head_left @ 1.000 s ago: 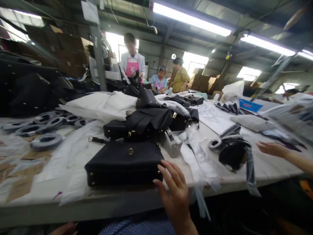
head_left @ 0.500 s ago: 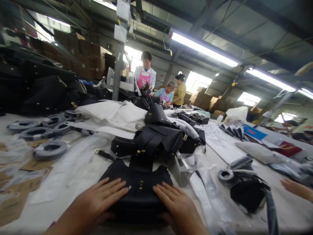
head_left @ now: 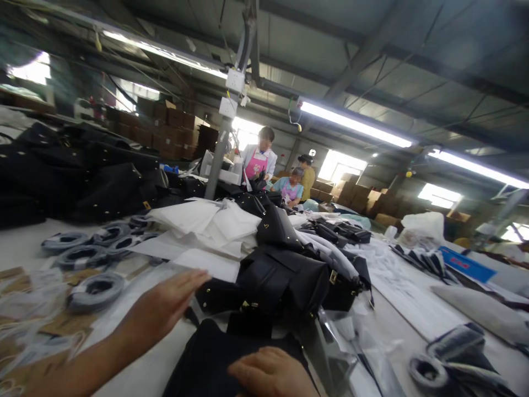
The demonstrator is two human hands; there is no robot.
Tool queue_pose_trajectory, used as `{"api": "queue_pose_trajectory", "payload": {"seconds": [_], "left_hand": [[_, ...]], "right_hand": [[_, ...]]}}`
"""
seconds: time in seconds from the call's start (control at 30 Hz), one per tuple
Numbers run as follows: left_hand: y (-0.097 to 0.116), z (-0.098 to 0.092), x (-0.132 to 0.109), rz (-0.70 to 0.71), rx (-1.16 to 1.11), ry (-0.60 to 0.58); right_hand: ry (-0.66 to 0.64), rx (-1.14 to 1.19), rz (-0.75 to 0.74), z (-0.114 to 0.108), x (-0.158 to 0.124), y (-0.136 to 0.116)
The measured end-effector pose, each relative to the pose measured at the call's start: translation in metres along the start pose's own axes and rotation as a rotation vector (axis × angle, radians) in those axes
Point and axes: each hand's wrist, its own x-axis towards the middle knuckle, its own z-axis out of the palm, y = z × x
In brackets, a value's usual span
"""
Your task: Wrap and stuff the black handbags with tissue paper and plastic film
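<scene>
A black handbag (head_left: 206,353) lies in front of me at the lower edge of the view, its lower part cut off. My left hand (head_left: 165,306) is raised over the table to the left of the bag, fingers stretched out together and holding nothing. Over the bag's front is my right hand (head_left: 270,372), its fingers pointing left and slightly bent. Nothing shows in it, though its lower side is out of the picture. Just beyond, more black bags (head_left: 285,275) with gold-coloured fittings are heaped up.
Wrapped strap coils (head_left: 97,291) and brown paper tags (head_left: 70,322) lie on the left. White sheets (head_left: 198,218) are piled behind. Clear plastic (head_left: 341,353) and a wrapped roll (head_left: 427,370) lie to the right. Across the table, a person in a pink apron (head_left: 256,164) stands near a post (head_left: 217,160).
My left hand has lifted off the bag and moved up and left. My right hand has shifted left across the bag's front. The view has tilted upward, and the bag sits lower.
</scene>
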Motion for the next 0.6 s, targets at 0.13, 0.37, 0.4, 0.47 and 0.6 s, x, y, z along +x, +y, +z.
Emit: {"api": "queue_pose_trajectory", "payload": {"seconds": [0.13,0.37,0.4,0.47,0.6], "left_hand": [[-0.051,0.021,0.052,-0.045,0.096,-0.136],[-0.084,0.000,0.104,-0.093,-0.040,-0.325],[-0.086,-0.010,0.110,-0.096,-0.062,-0.329],[-0.090,-0.026,0.120,-0.106,-0.094,-0.335],[-0.083,-0.030,0.115,-0.100,-0.147,-0.400]], "right_hand": [[-0.052,0.006,0.086,0.015,-0.010,0.018],[-0.051,0.151,0.317,-0.029,-0.028,0.020],[-0.040,0.172,0.369,-0.037,-0.028,0.018],[0.011,0.199,0.471,-0.049,-0.026,0.016],[0.043,0.229,0.599,-0.056,-0.020,0.016]]}}
